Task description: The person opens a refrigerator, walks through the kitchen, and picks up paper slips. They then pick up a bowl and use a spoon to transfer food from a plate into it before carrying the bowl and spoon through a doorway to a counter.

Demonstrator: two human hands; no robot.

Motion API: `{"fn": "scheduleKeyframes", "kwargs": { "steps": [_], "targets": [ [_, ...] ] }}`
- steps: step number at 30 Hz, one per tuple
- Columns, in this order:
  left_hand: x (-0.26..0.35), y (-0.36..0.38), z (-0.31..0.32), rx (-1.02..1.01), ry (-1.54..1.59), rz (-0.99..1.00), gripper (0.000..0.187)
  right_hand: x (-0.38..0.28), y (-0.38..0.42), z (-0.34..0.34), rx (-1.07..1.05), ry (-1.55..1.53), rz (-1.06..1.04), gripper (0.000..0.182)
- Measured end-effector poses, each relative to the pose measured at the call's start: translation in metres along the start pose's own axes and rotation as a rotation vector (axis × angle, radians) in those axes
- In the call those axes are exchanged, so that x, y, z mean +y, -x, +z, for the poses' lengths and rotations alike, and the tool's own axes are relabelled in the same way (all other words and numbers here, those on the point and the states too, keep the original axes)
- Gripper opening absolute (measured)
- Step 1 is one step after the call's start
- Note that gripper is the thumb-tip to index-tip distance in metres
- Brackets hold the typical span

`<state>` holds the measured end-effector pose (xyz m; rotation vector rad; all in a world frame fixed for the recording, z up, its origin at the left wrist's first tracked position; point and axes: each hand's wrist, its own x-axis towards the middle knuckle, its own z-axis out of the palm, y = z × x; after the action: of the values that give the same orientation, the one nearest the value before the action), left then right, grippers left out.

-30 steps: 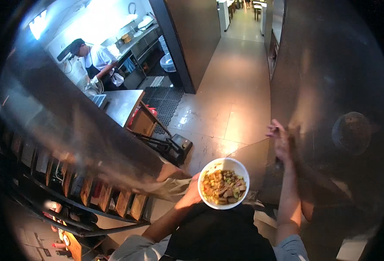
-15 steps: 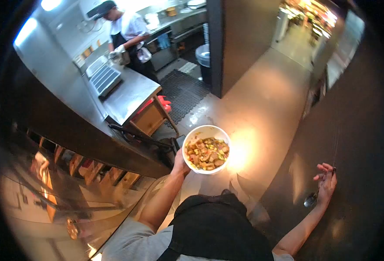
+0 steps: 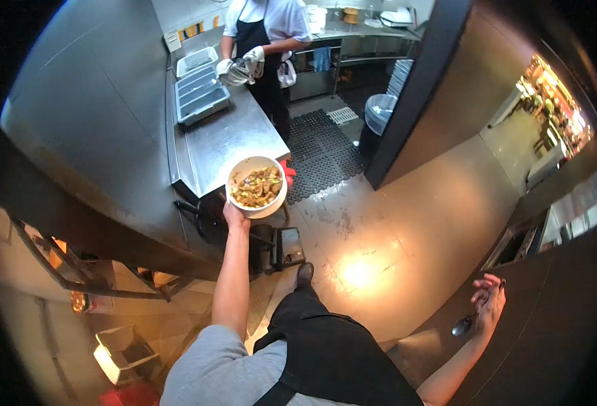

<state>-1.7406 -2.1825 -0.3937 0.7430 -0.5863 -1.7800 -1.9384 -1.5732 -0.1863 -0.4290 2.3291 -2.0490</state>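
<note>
My left hand (image 3: 236, 215) is stretched forward, gripping the near side of a white bowl (image 3: 262, 212). Chunky brown food (image 3: 258, 187) with yellow and green bits fills part of it. The bowl appears in front of the near end of a steel table (image 3: 234, 139). Off to the right, my right hand (image 3: 490, 304) has its fingers curled around a metal spoon (image 3: 461, 326), whose head hangs down below the palm. Most of the spoon's handle is hidden by the hand.
A person (image 3: 261, 40) in a dark apron and gloves holds a cloth (image 3: 243, 68) beside grey compartment trays (image 3: 200, 95). A black floor mat (image 3: 322, 159) and a lined bin (image 3: 380, 111) are beyond. A dark wall edge (image 3: 413, 101) borders the corridor floor (image 3: 420, 203).
The view has swung toward the steel table, and I am nearer to it. The bowl now shows further left, in front of the table's end. Both hands keep their hold.
</note>
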Motion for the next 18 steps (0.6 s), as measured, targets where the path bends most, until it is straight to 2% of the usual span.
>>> {"fn": "scheduleKeyframes", "kwargs": {
  "steps": [4, 5, 6, 12, 18],
  "targets": [
    [-0.016, -0.027, -0.017, 0.107, 0.010, 0.115, 0.035, 0.047, -0.018, -0.026, 0.018, 0.033, 0.059, 0.040],
    [-0.019, -0.029, -0.020, 0.107, 0.001, 0.150, 0.038, 0.061, -0.024, -0.032, 0.022, 0.023, 0.128, 0.040],
    [-0.022, -0.033, -0.023, 0.066, -0.012, 0.132, 0.036, 0.073, -0.029, -0.041, 0.040, 0.019, 0.197, 0.040],
    [-0.023, -0.031, -0.025, 0.074, 0.115, 0.202, 0.033, 0.117, -0.058, -0.042, -0.137, 0.020, 0.175, 0.043],
    [-0.015, -0.036, -0.012, 0.318, 0.111, 0.185, 0.031, 0.139, -0.082, -0.035, -0.224, -0.041, 0.191, 0.044]
  ]
}}
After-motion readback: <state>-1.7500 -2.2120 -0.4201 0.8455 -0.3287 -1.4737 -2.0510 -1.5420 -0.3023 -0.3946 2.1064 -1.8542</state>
